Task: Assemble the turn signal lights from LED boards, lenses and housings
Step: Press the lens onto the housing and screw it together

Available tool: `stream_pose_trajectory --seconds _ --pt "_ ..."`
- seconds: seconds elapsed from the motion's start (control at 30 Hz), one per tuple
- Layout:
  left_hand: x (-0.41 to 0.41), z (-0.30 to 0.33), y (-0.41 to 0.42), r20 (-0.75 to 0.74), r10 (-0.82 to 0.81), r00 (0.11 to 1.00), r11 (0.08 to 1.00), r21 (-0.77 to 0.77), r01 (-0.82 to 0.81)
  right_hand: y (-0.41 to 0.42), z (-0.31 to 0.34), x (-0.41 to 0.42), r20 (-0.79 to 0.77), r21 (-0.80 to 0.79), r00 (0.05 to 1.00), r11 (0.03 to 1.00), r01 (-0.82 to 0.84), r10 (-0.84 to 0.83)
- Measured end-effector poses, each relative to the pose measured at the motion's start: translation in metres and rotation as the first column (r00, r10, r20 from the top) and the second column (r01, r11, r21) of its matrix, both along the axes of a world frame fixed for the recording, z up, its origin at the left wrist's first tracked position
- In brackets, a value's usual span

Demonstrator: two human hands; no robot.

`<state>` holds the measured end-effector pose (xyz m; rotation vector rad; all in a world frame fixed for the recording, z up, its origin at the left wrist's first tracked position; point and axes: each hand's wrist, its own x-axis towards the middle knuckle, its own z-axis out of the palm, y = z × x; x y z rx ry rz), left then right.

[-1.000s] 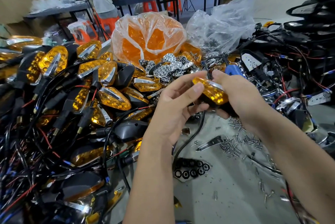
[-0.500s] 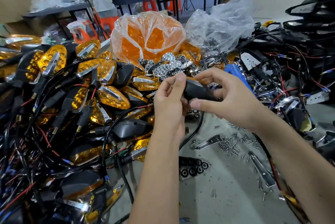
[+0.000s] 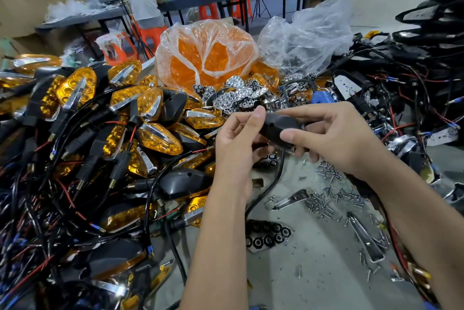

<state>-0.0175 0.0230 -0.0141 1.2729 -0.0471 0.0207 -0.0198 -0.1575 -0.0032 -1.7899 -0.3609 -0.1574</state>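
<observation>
Both hands hold one turn signal light (image 3: 277, 127) above the table, its black housing back turned up toward me and the lens hidden underneath. My left hand (image 3: 236, 144) pinches its left end between thumb and fingers. My right hand (image 3: 331, 136) grips its right side, thumb on top. A black cable (image 3: 272, 184) hangs from the light down to the table. Loose screws (image 3: 329, 196) lie scattered just below my right hand.
A heap of finished amber lights (image 3: 140, 119) with black and red wires fills the left. A bag of orange lenses (image 3: 206, 56) and chrome reflectors (image 3: 236, 96) sit behind. Black housings with wires (image 3: 406, 89) pile up at right. A black reflector insert (image 3: 266, 237) and chrome trim strips (image 3: 291, 199) lie near.
One second ago the amber lens faced up between my hands. I have turned the light over, and the black housing back now faces up. Both hands kept their hold.
</observation>
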Motion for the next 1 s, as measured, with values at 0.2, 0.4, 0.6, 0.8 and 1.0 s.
stream_pose_trajectory --seconds 0.2,0.4,0.6,0.8,1.0 --pt "-0.003 0.003 0.000 0.046 -0.025 0.999 0.999 -0.036 0.026 -0.003 -0.001 0.002 0.009 0.026 0.998 0.997 -0.066 0.066" --pt "-0.002 0.000 -0.003 0.023 0.015 1.000 0.998 -0.054 -0.014 -0.001 -0.009 0.006 -0.039 0.018 0.995 0.996 -0.086 0.087" --pt "0.001 -0.001 0.001 0.011 -0.054 0.999 0.991 -0.124 0.054 -0.005 -0.008 0.005 -0.019 0.001 0.996 0.996 -0.087 0.087" --pt "0.006 -0.004 0.012 0.071 -0.186 0.980 0.969 -0.150 0.195 -0.001 -0.009 0.003 0.068 -0.112 0.997 0.993 -0.039 0.047" --pt "0.003 -0.006 0.010 0.041 -0.152 0.987 0.977 -0.144 0.157 0.001 -0.011 0.001 0.181 -0.205 0.983 0.977 0.055 -0.017"
